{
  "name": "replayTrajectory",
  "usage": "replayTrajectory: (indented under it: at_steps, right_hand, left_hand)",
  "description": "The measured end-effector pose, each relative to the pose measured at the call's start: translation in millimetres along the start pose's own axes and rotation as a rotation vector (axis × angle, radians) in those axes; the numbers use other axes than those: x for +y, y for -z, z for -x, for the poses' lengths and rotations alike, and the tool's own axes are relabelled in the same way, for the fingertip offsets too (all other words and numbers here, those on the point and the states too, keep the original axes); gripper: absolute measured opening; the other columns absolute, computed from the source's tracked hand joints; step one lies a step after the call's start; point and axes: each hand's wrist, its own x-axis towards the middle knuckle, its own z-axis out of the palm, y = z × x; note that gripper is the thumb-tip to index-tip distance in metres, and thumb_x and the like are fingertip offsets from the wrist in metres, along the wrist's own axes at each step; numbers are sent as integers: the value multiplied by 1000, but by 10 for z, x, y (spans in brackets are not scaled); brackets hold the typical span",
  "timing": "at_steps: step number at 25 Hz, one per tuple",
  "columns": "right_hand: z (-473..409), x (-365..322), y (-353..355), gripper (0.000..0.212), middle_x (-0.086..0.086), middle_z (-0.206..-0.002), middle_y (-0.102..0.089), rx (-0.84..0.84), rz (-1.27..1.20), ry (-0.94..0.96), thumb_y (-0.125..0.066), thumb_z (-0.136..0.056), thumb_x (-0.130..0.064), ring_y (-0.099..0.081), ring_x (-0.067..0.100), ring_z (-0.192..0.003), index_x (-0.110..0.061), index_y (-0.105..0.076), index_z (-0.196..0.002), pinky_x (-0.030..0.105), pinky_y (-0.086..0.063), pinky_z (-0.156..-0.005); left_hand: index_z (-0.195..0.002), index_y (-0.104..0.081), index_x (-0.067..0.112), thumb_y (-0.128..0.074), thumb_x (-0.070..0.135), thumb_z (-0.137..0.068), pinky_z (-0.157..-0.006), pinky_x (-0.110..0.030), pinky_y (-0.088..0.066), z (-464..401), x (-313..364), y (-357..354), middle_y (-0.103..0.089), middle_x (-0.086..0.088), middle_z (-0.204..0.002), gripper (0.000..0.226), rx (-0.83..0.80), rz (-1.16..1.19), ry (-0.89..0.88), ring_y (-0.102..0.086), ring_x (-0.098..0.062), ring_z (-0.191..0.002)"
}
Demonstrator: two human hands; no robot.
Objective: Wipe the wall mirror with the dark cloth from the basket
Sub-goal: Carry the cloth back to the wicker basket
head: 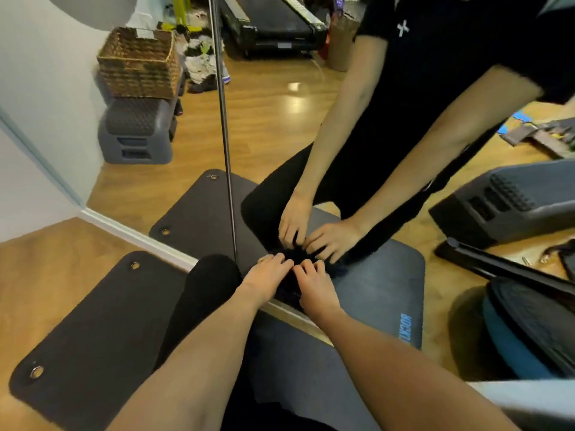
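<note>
Both hands low at frame centre, side by side: left hand (270, 276) and right hand (314, 283) with fingers curled down into the dark cloth (287, 290), bunching it against the wall mirror (280, 119) at its bottom edge (reflected hands meeting them just above). Black mat (93, 321) on the floor beneath. Woven basket (138, 62) reflected at upper left, well apart.

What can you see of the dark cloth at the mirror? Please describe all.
The dark cloth looks black, soft and bunched; little of it shows. It lies low against the wall mirror, just above its bottom edge. The left hand and the right hand both press on it with curled fingers. Its reflection meets it in the glass.
</note>
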Motion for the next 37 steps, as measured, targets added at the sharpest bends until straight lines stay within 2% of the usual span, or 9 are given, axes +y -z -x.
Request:
replayTrajectory:
  at_steps: [5, 9, 14, 18, 22, 24, 26, 32, 37]
  right_hand:
    - [735, -60, 1108, 64, 10, -146, -43, 125, 20, -49, -68, -91, -7, -38, 39, -129, -13, -42, -149, 48, -46, -97]
    - [2046, -211, 2362, 57, 12, -141, -48, 277, 35, -22, -65, -90, -4, -39, 39, -125, -13, -48, -143, 50, -46, -96]
    - [3507, -604, 3596, 59, 12, -137, -50, 426, 58, 41, -67, -86, 2, -40, 37, -122, -13, -50, -141, 49, -46, -98]
    - [4163, -1153, 4170, 63, 11, -138, -49, 469, 77, 87, -70, -84, 1, -39, 39, -124, -15, -49, -141, 51, -48, -99]
    - [4499, -1880, 4401, 61, 11, -140, -48, 452, 71, 157, -66, -86, 3, -39, 39, -126, -14, -49, -142, 51, -45, -101]
    - [4570, -2389, 4427, 61, 12, -140, -49, 468, 43, 204, -64, -85, 5, -40, 39, -126, -13, -50, -142, 50, -44, -103]
    - [4581, -3009, 4398, 61, 13, -139, -50, 470, 46, 280, -65, -84, 6, -41, 39, -124, -12, -51, -141, 50, -43, -104]
    - [4519, -5160, 4270, 61, 14, -139, -50, 468, 33, 534, -67, -84, 4, -41, 38, -124, -11, -51, -141, 50, -44, -104]
    - [4492, -6860, 4111, 58, 12, -137, -49, 430, -10, 725, -65, -88, 1, -40, 37, -124, -12, -50, -142, 49, -44, -103]
  left_hand:
    - [-126, -47, 13, -62, -5, -87, -80, -42, -50, 628, 655, 1044, -45, -9, -120, 45, 109, 37, -66, -49, -29, -109]
    - [-99, -39, 20, -65, -8, -79, -77, -49, -52, 1799, 1580, 2222, -46, -8, -109, 43, 213, 35, -132, -49, -28, -97]
    - [-95, -42, 17, -60, -10, -83, -74, -40, -43, 3256, 2469, 3356, -47, -8, -107, 35, 322, 47, -157, -49, -27, -91]
    - [-95, -46, 15, -58, -13, -81, -67, -35, -35, 4146, 2583, 3894, -45, -6, -105, 34, 401, 20, -121, -46, -25, -89]
    - [-94, -42, 16, -56, -12, -78, -60, -32, -24, 5000, 2338, 4110, -39, -2, -101, 36, 413, -22, -67, -42, -23, -86]
    - [-95, -42, 16, -57, -12, -77, -61, -35, -33, 5467, 2034, 4210, -41, -4, -102, 36, 426, -31, -24, -44, -26, -88]
    - [-97, -45, 15, -57, -11, -77, -73, -48, -46, 5981, 1609, 4268, -46, -8, -106, 35, 433, -34, 36, -49, -31, -94]
    - [-97, -41, 18, -61, -5, -84, -73, -41, -43, 7676, 189, 4321, -44, -7, -104, 33, 498, -114, 248, -47, -28, -94]
    - [-104, -47, 15, -65, 0, -84, -79, -48, -50, 8958, -957, 4292, -48, -11, -109, 31, 518, -152, 453, -50, -32, -96]
